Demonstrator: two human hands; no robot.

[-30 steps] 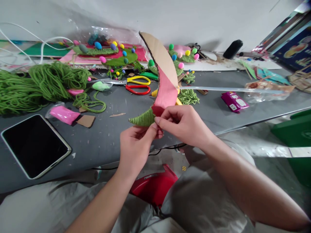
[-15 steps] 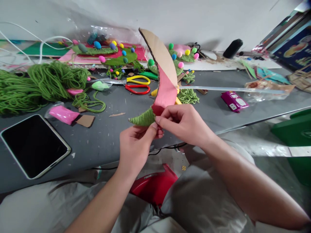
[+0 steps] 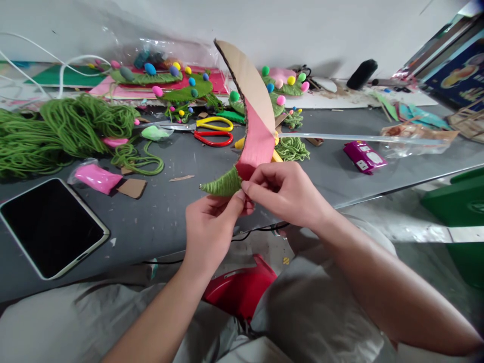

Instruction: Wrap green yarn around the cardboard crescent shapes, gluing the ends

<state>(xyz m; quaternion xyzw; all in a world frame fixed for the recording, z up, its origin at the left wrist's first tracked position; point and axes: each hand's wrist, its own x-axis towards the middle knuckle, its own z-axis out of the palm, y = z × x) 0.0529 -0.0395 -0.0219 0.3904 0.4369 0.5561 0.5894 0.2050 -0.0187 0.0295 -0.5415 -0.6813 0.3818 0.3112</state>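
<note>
A cardboard crescent (image 3: pixel 259 132) stands up in front of me, tan at its top and pink farther down. Its lower tip is wound with green yarn (image 3: pixel 223 182). My left hand (image 3: pixel 212 222) is closed on the wound end from below, thumb against the edge. Thumb and forefinger of my right hand (image 3: pixel 289 194) pinch at the edge where the yarn winding stops, touching my left thumb. The strand inside that pinch is mostly hidden by the fingers.
Scissors (image 3: pixel 214 138) lie behind the crescent. Left are a green yarn bundle (image 3: pixel 88 118), a pink clay packet (image 3: pixel 96 177) and a dark-screened device (image 3: pixel 55 227). A purple packet (image 3: pixel 365 157) lies right, near a clear stick (image 3: pixel 340 136). Yarn-wrapped pieces with coloured balls (image 3: pixel 192 91) lie behind.
Both hands and the crescent hold almost the same pose. The view has shifted very slightly; the crescent's top has tipped a little to the left and up.
</note>
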